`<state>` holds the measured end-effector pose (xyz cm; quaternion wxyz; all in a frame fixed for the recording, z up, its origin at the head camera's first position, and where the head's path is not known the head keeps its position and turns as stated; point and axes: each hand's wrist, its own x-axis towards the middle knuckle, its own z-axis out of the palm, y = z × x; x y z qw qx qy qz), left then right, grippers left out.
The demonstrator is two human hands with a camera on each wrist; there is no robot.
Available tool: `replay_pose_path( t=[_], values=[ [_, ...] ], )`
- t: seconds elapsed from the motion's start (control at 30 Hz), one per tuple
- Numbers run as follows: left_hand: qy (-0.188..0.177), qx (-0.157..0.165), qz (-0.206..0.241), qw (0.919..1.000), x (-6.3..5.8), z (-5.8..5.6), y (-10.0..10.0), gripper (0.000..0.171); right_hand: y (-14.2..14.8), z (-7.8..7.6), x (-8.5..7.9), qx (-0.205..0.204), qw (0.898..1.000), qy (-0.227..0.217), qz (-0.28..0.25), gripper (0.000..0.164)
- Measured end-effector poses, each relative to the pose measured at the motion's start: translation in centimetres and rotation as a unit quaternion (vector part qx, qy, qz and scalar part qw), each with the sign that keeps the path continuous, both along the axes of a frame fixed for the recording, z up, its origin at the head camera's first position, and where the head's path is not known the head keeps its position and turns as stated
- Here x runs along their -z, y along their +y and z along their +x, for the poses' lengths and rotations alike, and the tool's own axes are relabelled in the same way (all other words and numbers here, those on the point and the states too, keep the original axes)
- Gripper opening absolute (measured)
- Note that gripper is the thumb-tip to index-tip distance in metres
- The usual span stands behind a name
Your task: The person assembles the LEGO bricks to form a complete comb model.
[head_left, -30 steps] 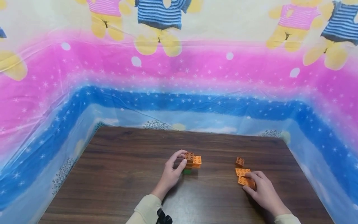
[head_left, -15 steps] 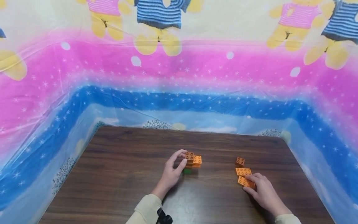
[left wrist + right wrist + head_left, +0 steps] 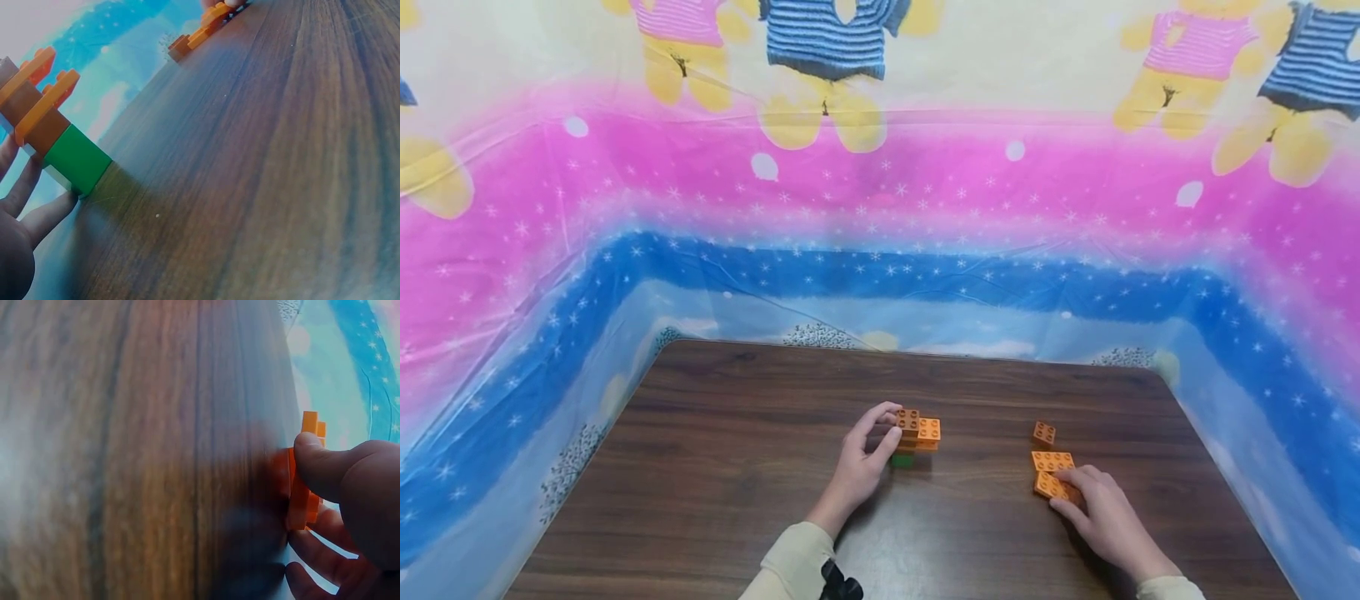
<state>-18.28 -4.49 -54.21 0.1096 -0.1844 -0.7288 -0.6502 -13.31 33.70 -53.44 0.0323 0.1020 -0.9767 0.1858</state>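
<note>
My left hand (image 3: 859, 458) grips a small tower of toy building bricks from its left side. A green brick (image 3: 78, 159) forms its base on the table; brown bricks (image 3: 53, 132) and two orange plates (image 3: 49, 107) alternate above, the plates jutting right. A brown four-stud brick (image 3: 907, 418) tops it. To the right, my right hand (image 3: 1108, 512) pinches an orange plate (image 3: 1049, 484) between thumb and fingers, low over the table. That plate (image 3: 300, 494) stands edge-on in the right wrist view, its far end partly under the thumb.
Just behind the pinched plate lies another orange plate (image 3: 1052, 460), and beyond that a brown brick (image 3: 1043, 432). All rest on a dark wood-grain table (image 3: 737, 433). A printed cloth (image 3: 880, 275) hangs around the table's back and sides.
The orange plate pinched by my right hand has shifted slightly left, and the fingers have moved a little off the plate behind it. My left hand and the tower stay put.
</note>
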Motion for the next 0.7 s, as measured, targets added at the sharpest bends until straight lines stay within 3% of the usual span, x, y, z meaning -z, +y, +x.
replay_pose_path(
  t=[0.43,0.7],
  values=[
    [-0.006,0.0,-0.008,1.0,0.0,0.0,-0.1,0.035,-0.9,0.1,0.0,-0.019,0.998,0.041,-0.033,0.036],
    [0.0,-0.002,0.0,1.0,0.1,0.0,-0.1,0.034,-1.6,-0.2,-0.1,-0.014,0.998,0.032,-0.056,0.039]
  ],
)
